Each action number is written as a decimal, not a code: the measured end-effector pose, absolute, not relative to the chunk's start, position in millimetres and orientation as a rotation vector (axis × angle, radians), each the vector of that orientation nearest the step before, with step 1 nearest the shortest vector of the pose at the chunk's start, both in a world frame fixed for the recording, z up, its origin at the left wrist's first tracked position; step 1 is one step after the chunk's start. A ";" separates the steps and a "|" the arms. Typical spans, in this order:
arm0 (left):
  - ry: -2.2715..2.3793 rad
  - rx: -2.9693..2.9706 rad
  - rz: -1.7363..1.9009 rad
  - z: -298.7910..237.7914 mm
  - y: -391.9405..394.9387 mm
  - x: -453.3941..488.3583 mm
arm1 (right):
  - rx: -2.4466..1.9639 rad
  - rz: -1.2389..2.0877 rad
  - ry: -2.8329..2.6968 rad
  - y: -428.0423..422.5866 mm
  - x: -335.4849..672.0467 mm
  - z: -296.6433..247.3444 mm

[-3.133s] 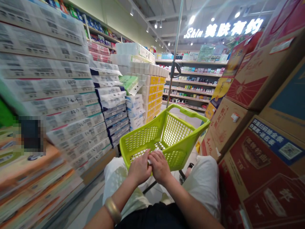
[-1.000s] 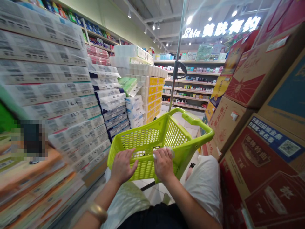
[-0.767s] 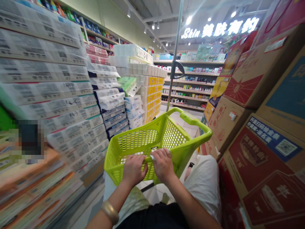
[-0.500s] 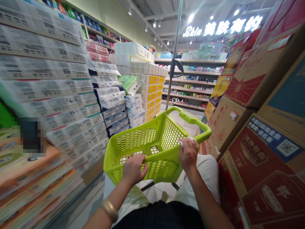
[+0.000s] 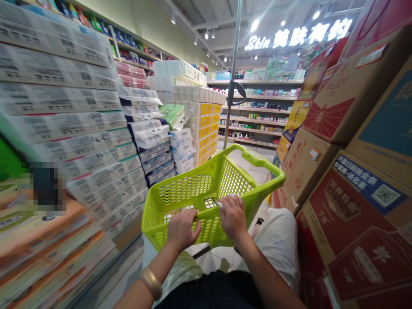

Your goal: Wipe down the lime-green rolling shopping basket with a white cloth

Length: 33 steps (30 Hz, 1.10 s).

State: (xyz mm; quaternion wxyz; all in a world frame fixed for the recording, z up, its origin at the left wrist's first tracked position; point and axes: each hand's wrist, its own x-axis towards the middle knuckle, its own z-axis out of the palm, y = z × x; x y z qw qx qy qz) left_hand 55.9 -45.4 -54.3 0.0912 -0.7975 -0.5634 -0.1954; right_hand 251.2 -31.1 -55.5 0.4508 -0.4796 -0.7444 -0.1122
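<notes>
A lime-green plastic shopping basket sits in front of me at waist height, with nothing visible inside. My left hand is closed over its near rim. My right hand is closed on the rim a little to the right and presses a small white cloth or tissue against the plastic. A gold bangle circles my left wrist. I wear a dark top and light trousers.
Stacked tissue and toilet-paper packs wall the aisle on the left. Cardboard cartons are piled high on the right. A metal pole rises behind the basket. Stocked shelves under a lit sign close the far end.
My right hand went out along the basket's right rim with the white cloth, then came back to the near rim beside my left hand. The basket swung slightly left.
</notes>
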 end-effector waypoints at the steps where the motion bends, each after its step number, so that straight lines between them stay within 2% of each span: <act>1: -1.669 -2.366 -0.578 -54.4 -45.6 55.9 | -1.215 -0.318 -1.798 -27.5 264.3 -51.2; 6: -1.646 -2.352 -0.587 -55.7 -45.1 57.0 | -1.297 -0.536 -1.575 -11.1 323.4 -31.4; 9: -1.635 -2.337 -0.604 -57.6 -43.9 57.6 | -1.320 -0.567 -1.526 -9.5 324.1 -30.7; 19: -1.488 -2.296 -0.689 -63.3 -42.4 54.5 | -1.161 -0.238 -1.902 -39.2 215.3 -65.3; 29: -1.452 -2.263 -0.733 -65.8 -42.8 54.9 | -1.313 -0.574 -1.626 -14.5 321.9 -29.0; 33: -1.461 -2.249 -0.752 -65.5 -42.3 58.1 | -1.354 -0.582 -1.553 -14.4 317.0 -29.4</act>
